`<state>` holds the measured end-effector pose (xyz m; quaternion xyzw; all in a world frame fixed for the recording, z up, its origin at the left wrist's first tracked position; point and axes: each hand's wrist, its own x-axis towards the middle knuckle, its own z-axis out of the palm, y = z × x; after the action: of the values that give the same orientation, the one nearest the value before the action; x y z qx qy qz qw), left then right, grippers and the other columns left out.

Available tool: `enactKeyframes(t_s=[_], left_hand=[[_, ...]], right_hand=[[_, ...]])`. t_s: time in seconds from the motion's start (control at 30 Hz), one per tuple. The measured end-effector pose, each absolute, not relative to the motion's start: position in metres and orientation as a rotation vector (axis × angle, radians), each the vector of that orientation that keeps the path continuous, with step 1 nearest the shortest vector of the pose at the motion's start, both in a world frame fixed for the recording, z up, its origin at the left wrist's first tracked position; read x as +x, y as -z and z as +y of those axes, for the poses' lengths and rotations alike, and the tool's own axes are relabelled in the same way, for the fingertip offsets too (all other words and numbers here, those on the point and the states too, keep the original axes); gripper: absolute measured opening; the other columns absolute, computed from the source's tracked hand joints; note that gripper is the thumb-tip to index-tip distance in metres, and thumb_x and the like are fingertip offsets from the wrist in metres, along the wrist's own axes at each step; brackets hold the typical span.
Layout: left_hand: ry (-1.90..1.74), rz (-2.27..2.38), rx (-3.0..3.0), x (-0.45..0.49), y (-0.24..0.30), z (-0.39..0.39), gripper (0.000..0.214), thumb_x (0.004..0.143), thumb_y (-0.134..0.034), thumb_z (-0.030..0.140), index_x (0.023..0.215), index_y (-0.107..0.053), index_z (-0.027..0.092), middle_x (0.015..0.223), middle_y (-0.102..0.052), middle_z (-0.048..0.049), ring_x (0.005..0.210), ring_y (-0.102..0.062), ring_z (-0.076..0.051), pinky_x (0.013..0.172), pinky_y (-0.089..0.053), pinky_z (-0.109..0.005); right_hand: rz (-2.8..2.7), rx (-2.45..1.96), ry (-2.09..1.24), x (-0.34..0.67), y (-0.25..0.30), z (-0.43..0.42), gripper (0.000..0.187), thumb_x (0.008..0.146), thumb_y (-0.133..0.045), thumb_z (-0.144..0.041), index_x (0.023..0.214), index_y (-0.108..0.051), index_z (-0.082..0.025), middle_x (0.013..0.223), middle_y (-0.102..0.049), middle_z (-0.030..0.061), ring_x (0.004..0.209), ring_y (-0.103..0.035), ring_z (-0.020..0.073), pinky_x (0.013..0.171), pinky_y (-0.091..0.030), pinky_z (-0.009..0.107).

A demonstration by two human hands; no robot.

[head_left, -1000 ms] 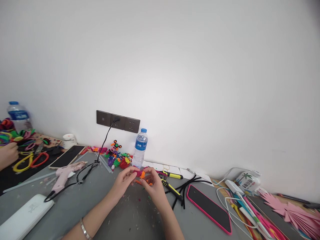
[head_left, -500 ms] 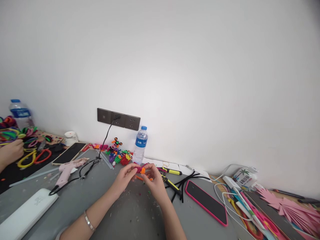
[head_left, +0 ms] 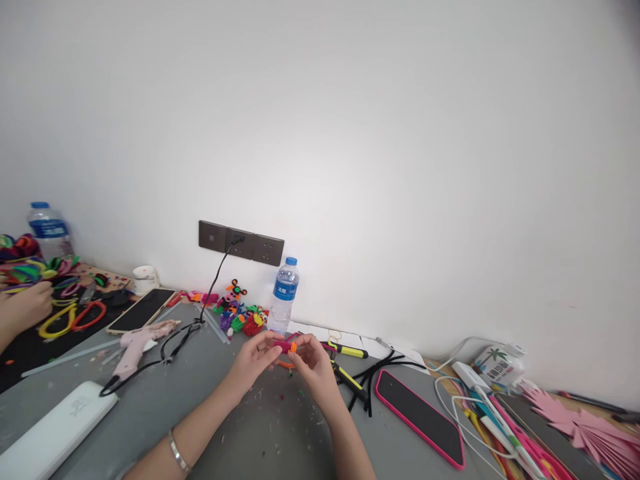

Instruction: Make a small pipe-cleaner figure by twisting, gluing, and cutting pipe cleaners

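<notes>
Over the grey mat, my left hand (head_left: 257, 359) pinches the magenta end of a small fuzzy pipe-cleaner piece (head_left: 283, 347). Its orange end is between the thumb and fingers of my right hand (head_left: 313, 363). Part of the piece is hidden by my fingertips. Below it, an orange strand shows between my hands. Just behind them stands a water bottle (head_left: 285, 297), with several small coloured pipe-cleaner figures (head_left: 243, 317) to its left. Yellow-and-black pliers (head_left: 350, 379) and black pipe cleaners (head_left: 373, 380) lie right of my right hand.
At the far left another person's hand (head_left: 27, 310) is near scissors (head_left: 89, 315). A corded pink glue gun (head_left: 133, 350), a phone (head_left: 143, 310) and a white power bank (head_left: 57, 430) lie left. A pink-cased phone (head_left: 419, 417), cables and folded pink paper (head_left: 580, 420) are right.
The view has shifted slightly, so everything sits a little lower and further right. Both my hands keep hold of the pipe-cleaner piece, with its orange end now turned more upright.
</notes>
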<state>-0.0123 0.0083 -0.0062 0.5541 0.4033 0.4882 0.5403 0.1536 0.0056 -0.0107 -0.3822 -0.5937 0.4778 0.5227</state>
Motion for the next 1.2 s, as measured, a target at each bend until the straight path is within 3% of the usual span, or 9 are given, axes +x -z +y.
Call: enactKeyframes(t_s=[0.13,0.37,0.83,1.2], left_hand=[[-1.156,0.935,1.366,-0.011,0.007,0.007,0.033,0.075,-0.067,0.042,0.098,-0.064,0.017,0.086,-0.066,-0.0047,0.070,-0.058,-0.016,0.059,-0.045,-0.024],[-1.142,0.959,1.380,-0.013,0.007,0.008,0.027,0.079,-0.063,0.040,0.093,-0.064,0.017,0.085,-0.065,-0.0047,0.072,-0.058,-0.017,0.059,-0.045,-0.023],[-1.162,1.030,1.322,-0.010,-0.007,0.003,0.029,0.067,-0.071,0.041,0.083,-0.065,0.017,0.081,-0.070,-0.0047,0.074,-0.064,-0.020,0.065,-0.051,-0.028],[-1.187,1.022,1.354,-0.011,-0.003,0.006,0.029,0.067,-0.070,0.042,0.081,-0.064,0.017,0.080,-0.067,-0.0042,0.080,-0.063,-0.022,0.072,-0.052,-0.030]], right_hand=[[-1.431,-0.890,-1.180,0.153,0.010,0.005,0.028,0.079,-0.067,-0.044,0.083,-0.053,-0.021,0.076,-0.055,-0.0002,0.063,-0.052,0.0139,0.058,-0.042,0.026],[-1.472,-0.907,-1.169,0.153,0.006,0.001,0.029,0.078,-0.067,-0.045,0.087,-0.055,-0.020,0.079,-0.059,0.0010,0.066,-0.054,0.0147,0.059,-0.042,0.026],[-1.500,-0.899,-1.084,0.148,0.013,0.004,0.025,0.081,-0.063,-0.043,0.088,-0.056,-0.021,0.081,-0.057,0.0014,0.068,-0.053,0.0146,0.061,-0.044,0.026],[-1.478,-0.860,-1.135,0.147,0.014,0.004,0.025,0.082,-0.063,-0.043,0.088,-0.055,-0.021,0.081,-0.055,-0.0001,0.067,-0.052,0.0134,0.061,-0.042,0.024]])
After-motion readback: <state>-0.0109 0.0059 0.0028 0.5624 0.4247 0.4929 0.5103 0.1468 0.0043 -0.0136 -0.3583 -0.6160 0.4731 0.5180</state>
